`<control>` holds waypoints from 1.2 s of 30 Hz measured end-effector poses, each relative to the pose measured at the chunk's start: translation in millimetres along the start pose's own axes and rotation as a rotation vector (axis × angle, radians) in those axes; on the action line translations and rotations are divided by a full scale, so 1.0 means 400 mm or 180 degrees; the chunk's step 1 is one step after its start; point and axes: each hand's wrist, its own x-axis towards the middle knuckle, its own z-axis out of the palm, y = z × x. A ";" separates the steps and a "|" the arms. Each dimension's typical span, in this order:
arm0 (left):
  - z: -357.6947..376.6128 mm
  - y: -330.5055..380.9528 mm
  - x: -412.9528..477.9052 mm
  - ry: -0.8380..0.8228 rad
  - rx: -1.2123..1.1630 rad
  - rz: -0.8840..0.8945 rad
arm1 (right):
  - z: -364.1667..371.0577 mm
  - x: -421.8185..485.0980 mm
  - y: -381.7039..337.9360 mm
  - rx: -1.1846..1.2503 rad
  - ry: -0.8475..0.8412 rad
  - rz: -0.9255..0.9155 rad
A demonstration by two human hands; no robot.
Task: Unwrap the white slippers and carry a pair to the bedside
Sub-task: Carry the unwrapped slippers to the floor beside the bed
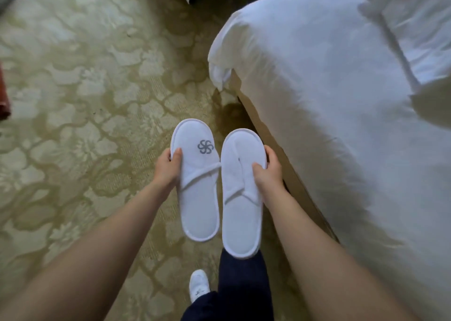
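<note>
Both slippers were up off the carpet (pixel 73 89), no wrapper in sight, toes pointing far, long axes running near to far and side by side. The left hand (pixel 168 172) clasped the logo slipper (pixel 196 186) at its left edge; the right hand (pixel 267 174) gripped the plain slipper (pixel 240 198) at its right edge. The bed (pixel 329 101) lay just right, nearer the right hand: likely a straight lowering beside it.
</note>
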 end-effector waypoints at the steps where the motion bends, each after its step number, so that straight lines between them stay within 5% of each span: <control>1: -0.006 0.026 0.030 0.0051 -0.0061 0.0004 | 0.016 0.031 -0.034 -0.0020 -0.0027 -0.0085; 18: 0.104 0.506 0.634 0.0683 -0.0430 -0.0134 | 0.112 0.710 -0.634 -0.0413 -0.0318 -0.0338; 36: 0.162 0.885 1.255 0.0494 -0.0631 -0.0293 | 0.254 1.253 -1.070 -0.0265 -0.0214 -0.0362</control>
